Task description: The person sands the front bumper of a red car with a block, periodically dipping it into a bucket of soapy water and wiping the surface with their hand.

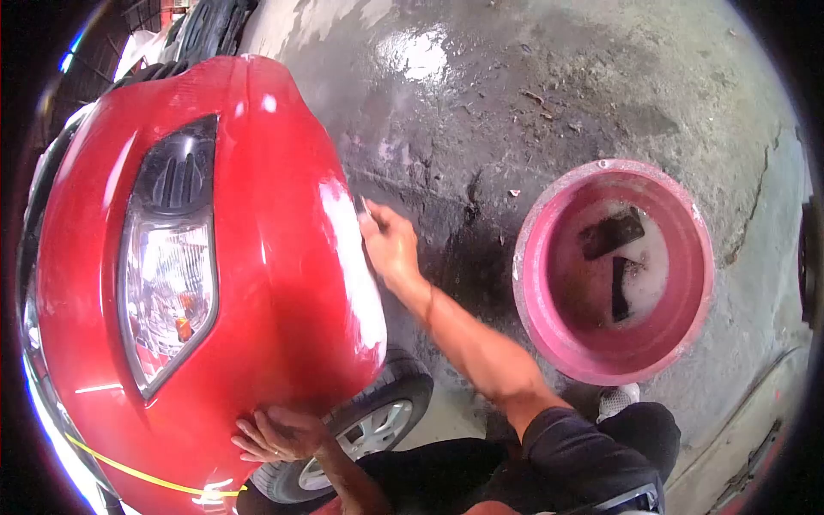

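Resting spread on the red bumper point(287, 300), the left hand point(281, 433) is set near the wheel point(384, 425); a small thin pad point(361, 205) is pinched by the right hand point(392, 249) at the pale patch's point(352, 264) edge. Judged light, perhaps slippery, it is best held by its edges.

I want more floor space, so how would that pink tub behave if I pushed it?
The tub probably wouldn't tip easily, as it looks wide and stands upright. It might slosh, since what looks like cloudy water lies inside. It could drag or catch, given the rough, gritty floor.
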{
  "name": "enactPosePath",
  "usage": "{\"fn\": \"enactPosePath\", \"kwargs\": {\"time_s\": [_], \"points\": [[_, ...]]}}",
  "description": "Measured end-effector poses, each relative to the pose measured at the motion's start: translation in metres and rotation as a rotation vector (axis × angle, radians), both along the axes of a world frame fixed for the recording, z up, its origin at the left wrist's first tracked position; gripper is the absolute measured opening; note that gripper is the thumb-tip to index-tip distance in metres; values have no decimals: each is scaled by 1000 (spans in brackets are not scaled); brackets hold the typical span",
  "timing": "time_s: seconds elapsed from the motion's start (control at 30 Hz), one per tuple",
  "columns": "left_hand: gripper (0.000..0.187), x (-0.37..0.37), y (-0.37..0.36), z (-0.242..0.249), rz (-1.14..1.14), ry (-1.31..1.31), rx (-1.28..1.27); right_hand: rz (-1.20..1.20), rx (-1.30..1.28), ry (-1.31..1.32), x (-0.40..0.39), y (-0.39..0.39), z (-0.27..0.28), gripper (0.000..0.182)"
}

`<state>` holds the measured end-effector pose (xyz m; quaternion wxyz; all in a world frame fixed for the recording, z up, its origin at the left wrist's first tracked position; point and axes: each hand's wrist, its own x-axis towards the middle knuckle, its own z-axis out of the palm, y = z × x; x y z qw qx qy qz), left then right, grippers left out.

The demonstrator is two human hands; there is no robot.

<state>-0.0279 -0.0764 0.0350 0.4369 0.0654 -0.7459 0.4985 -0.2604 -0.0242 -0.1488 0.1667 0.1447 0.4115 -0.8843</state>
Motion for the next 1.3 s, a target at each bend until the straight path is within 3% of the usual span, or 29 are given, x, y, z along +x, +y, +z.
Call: {"fn": "enactPosePath", "kwargs": {"time_s": [0.03,0.1,0.2,0.3,0.37,0.43,0.5,0.53,0.57,0.67,0.77,0.83,0.9,1.0,1.1,1.13,1.17,1.23,1.3], "points": [[21,0,-1,1,-12,0,-16,-23,122,49,16,8,8,35],[21,-5,-1,2,-28,0,-10,-155,7,91,43,17,19,36],[21,5,-4,1,4,-9,6,38,201,96,1,4,-1,35],[21,1,-4,1,4,8,-3,91,46,-32,-9,0,2,36],[21,-2,1,2,0,-8,-6,-101,75,176,31,22,12,36],[21,-5,6,1,-30,-5,11,-166,192,196,36,18,16,35],[21,5,-6,0,-7,-1,5,23,157,127,-3,14,6,34],[21,6,-10,0,7,23,-1,72,-49,7,-20,-11,-11,34],[21,3,-5,2,1,28,-2,66,-49,12,-15,-6,-5,34],[20,-6,3,1,-32,-6,-17,-121,87,160,40,36,34,33],[20,5,-3,2,-26,-3,-24,-288,252,324,44,20,23,32],[20,6,0,1,68,-27,18,13,-43,136,-6,20,11,34],[21,3,1,2,37,-13,9,43,-20,65,-13,29,28,32],[22,-2,5,1,7,-5,6,-286,301,348,52,39,55,28],[22,2,0,2,26,-26,9,-167,278,435,14,37,36,32],[22,5,0,2,54,-26,22,46,229,260,-12,31,28,36],[22,6,3,1,51,-13,25,2,52,129,-25,9,16,36],[20,1,3,1,47,-24,4,28,110,156,-17,28,27,37],[20,0,3,2,12,-10,5,-149,129,368,35,44,37,29]]}}
